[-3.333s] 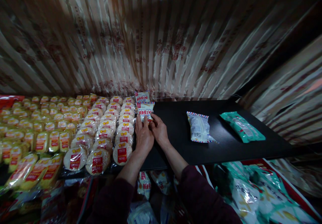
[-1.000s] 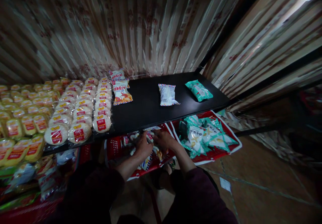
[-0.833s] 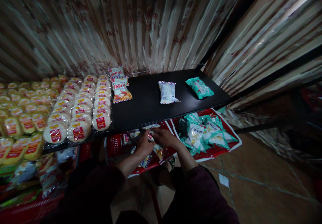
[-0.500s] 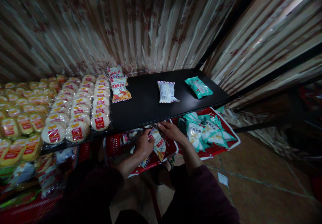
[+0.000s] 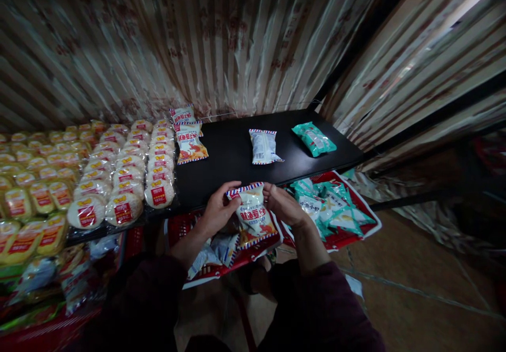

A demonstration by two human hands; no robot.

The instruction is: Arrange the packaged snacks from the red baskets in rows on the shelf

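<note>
a striped snack packet (image 5: 253, 212) is gripped by its top corners between the left hand (image 5: 216, 212) and right hand (image 5: 285, 204), just at the near edge of the black shelf (image 5: 233, 165). it is best kept flat and squared with the row of packets (image 5: 188, 140) at far left.

Counted on the black shelf (image 5: 233, 162): three red-and-white striped-edge snack packets (image 5: 191, 146) in a column by the round ones, one white packet (image 5: 263, 146) lying back-up, one teal plastic packet (image 5: 314, 139). One more striped-edge snack packet (image 5: 253, 215) up in two hands (image 5: 216, 213). Two red baskets (image 5: 356, 204) below. Round cracker packs (image 5: 158, 194): too many to count.
</note>
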